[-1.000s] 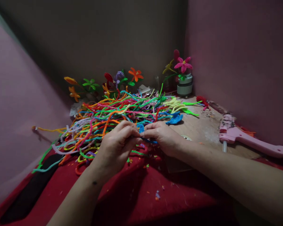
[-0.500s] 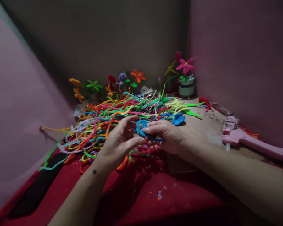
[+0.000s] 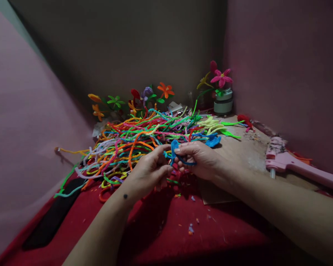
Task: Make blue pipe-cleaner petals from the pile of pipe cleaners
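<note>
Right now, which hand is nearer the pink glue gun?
Right. The right hand is left of the pink glue gun; the left hand is farther left.

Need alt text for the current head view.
A person's right hand pinches a bent blue fuzzy stem; the left hand is close beside it, grip unclear. Beyond lies a tangled heap of multicoloured fuzzy stems, with fuzzy flowers behind it and a pink glue gun to the right.

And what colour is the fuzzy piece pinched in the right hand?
The fuzzy piece in the right hand is blue, as the head view shows.
</note>
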### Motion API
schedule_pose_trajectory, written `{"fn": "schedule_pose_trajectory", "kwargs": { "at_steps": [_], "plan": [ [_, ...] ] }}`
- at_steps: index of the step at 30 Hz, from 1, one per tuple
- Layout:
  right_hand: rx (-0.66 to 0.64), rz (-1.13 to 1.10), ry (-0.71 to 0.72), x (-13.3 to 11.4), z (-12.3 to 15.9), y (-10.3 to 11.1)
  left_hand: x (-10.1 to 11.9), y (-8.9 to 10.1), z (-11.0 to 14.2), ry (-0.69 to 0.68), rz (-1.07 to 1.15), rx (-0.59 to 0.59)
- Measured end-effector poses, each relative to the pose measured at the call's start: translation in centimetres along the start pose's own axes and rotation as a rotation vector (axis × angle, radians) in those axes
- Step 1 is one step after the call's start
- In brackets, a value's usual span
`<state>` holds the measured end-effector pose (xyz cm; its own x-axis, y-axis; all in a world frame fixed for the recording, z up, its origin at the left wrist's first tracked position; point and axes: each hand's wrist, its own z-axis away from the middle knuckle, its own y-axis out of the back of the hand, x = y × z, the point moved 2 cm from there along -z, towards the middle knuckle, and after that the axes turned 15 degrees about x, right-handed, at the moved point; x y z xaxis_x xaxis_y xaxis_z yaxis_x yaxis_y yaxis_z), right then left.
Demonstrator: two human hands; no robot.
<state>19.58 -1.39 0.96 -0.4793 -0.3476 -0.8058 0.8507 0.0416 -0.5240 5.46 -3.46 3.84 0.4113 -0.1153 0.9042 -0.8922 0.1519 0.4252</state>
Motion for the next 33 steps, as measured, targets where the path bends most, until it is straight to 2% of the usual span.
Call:
{"fn": "schedule_pose_trajectory", "kwargs": {
  "at_steps": [2, 7, 10, 14, 20, 24, 33],
  "plan": [
    [0.003, 0.003, 0.01, 0.1, -0.1, 0.1, 0.0, -0.1, 0.1, 0.034, 0.006, -0.054],
    [0.01, 0.026, 0.082, 0.0, -0.2, 0.0, 0.1, -0.1, 0.0, 0.086, 0.005, -0.091],
    [0.014, 0.042, 0.113, -0.1, 0.0, -0.1, 0.0, -0.2, -0.1, 0.146, 0.198, -0.115],
    [0.02, 0.086, 0.156, -0.3, 0.2, -0.2, -0.3, -0.7, -0.3, 0.157, 0.42, -0.089],
    [0.072, 0.033, 0.137, 0.0, -0.1, 0.0, -0.1, -1.2, -0.3, 0.109, 0.294, -0.042],
    [0.075, 0.029, 0.123, 0.3, -0.3, 0.0, 0.0, -1.0, -0.1, 0.113, 0.229, -0.064],
    [0.101, 0.072, 0.085, 0.0, 0.3, -0.2, -0.5, -1.1, -0.3, 0.167, 0.39, -0.041]
  ]
}}
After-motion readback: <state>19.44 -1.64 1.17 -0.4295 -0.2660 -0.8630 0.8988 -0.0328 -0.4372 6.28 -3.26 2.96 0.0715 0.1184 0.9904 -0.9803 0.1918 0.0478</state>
